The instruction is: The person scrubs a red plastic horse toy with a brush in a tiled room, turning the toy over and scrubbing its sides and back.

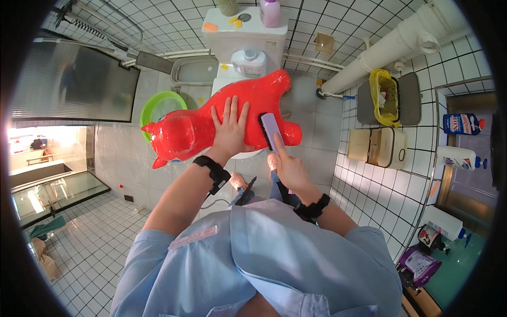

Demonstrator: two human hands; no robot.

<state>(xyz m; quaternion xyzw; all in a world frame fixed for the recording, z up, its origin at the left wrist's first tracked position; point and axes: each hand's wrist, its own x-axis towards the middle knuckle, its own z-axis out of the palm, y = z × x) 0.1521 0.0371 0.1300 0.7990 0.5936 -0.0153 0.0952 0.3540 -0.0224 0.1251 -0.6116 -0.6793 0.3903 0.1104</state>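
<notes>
A glossy red inflatable animal, with ears and stubby legs, lies on its side across the toilet, its head toward the left. My left hand rests flat on its body with the fingers spread. In my right hand is a purple scrubbing brush, gripped by its handle with the index finger stretched along the back. The brush's dark bristles face left against the toy's belly, between its legs. Wet streaks shine on the red surface. Most of the toilet seat is hidden beneath the toy.
A green basin stands on the floor behind the toy's head. On the toilet lid is a white jug; the tank carries a pink bottle. At right are a bin with a yellow bag, a drain pipe and a shelf of bottles.
</notes>
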